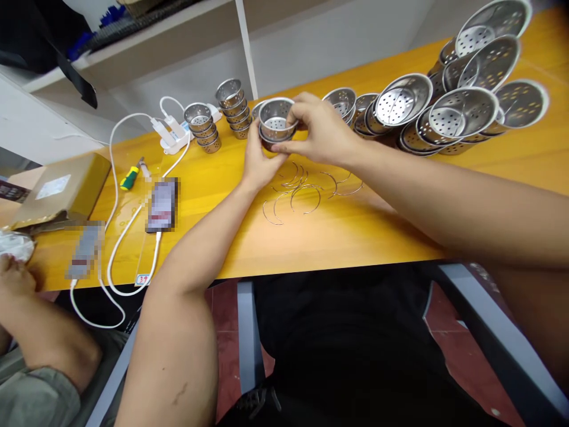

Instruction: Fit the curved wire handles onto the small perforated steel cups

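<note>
Perforated metal cups (276, 121) stand nested near the far side of the yellow table. My left hand (259, 157) is wrapped round their left side and front. My right hand (313, 130) grips the rim of the upper cup from the right, its fingers curled over the edge and the thumb at the front. Just in front of the hands, several thin curved wires (306, 198) lie loose on the table. Behind my right hand is another cup (341, 102), partly hidden.
Stacked cups (400, 101) crowd the right back; smaller stacks (202, 126) stand left. A phone (162, 206), white cables, a power strip (174, 137), a screwdriver (130, 177) and a cardboard box (66, 187) are on the left. Another person's hand (15, 276) is at far left.
</note>
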Tool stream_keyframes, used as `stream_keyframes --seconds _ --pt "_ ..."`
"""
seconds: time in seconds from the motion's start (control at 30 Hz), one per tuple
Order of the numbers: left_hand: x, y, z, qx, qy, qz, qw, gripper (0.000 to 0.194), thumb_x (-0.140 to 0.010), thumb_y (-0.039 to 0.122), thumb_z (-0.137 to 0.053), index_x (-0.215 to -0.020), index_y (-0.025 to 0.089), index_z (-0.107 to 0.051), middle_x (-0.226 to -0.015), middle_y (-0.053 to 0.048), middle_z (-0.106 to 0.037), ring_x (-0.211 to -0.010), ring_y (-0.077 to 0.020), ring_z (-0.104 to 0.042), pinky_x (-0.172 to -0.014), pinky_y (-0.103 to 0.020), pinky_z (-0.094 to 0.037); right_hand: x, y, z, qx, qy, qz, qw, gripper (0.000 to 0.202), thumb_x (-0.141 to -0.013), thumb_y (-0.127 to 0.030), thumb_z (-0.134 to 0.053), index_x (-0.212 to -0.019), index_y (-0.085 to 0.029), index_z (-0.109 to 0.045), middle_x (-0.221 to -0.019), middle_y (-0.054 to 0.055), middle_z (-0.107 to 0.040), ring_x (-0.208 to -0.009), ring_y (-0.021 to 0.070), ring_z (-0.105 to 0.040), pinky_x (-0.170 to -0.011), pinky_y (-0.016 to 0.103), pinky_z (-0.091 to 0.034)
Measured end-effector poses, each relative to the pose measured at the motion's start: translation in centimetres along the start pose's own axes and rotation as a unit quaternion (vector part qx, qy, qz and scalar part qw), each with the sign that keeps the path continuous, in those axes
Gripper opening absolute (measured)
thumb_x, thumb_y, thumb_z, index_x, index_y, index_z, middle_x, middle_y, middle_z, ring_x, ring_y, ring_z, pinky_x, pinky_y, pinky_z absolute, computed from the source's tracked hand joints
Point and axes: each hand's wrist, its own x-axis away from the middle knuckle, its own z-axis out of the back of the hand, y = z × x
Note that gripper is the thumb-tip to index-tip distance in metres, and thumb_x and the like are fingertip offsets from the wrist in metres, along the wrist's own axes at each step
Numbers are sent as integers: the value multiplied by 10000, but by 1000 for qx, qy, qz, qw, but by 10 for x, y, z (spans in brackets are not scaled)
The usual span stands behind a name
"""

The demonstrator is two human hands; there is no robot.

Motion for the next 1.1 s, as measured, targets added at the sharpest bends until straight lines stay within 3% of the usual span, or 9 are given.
stream_keyframes --seconds 0.1,0.2,0.33,0.5,0.7,0.9,1.1 --pt "5 3 -9 20 -6 5 1000 981 -1079 879 -845 -1808 369 -431 -1762 -138 -727 -1760 -383 -707 -1535 -622 -561 19 7 -3 -29 -4 7 1000 821 -1095 -986 -716 -1670 -405 -793 -1630 172 -772 -1542 566 -682 -1359 828 -592" --pt "6 6 -10 16 -12 11 1000 951 -1070 936 -822 -1745 363 -478 -1761 -151 -718 -1751 -387 -707 -1545 -618 -547 30 15 -4 -26 37 -11 999 820 -1132 -1021 -609 -1678 -432 -770 -1628 178 -765 -1591 569 -657 -1400 834 -558" --pt "-2 4 2 20 56 47 997 1077 -1005 1085 -754 -1755 370 -460 -1767 -172 -703 -1764 -390 -690 -1601 -621 -485 36 31 -8 -15 72 -38 997 818 -1141 -1046 -542 -1567 -405 -818 -1582 194 -757 -1501 542 -707 -1380 810 -586" --pt "-13 -3 12 33 100 66 992 1169 -964 1170 -659 -1795 387 -411 -1781 -162 -679 -1825 -389 -627 -1664 -631 -374 38 48 -28 -31 53 -38 997 658 -1197 -889 -619 -1471 -343 -862 -1551 215 -739 -1443 512 -735 -1359 780 -619" --pt "-18 -15 4 40 130 67 988 1163 -987 1148 -679 -1814 404 -338 -1816 -164 -609 -1842 -374 -592 -1659 -597 -365 38 54 -46 -14 4 -21 1000 507 -1223 -704 -711 -1372 -261 -908 -1608 222 -695 -1534 522 -731 -1471 770 -530" --pt "-14 -4 4 48 106 76 990 1190 -947 1124 -786 -1795 393 -382 -1761 -168 -675 -1810 -399 -632 -1644 -639 -387 25 69 -56 0 28 -32 999 489 -1210 -653 -746 -1396 -248 -947 -1557 214 -712 -1484 507 -773 -1458 768 -575" --pt "-5 -5 1 21 60 24 998 1173 -1017 1070 -758 -1919 455 -329 -1849 -138 -643 -1839 -377 -626 -1627 -627 -456 20 72 -61 -5 7 -44 999 452 -1192 -568 -761 -1474 -265 -943 -1510 211 -766 -1474 492 -787 -1451 761 -587"
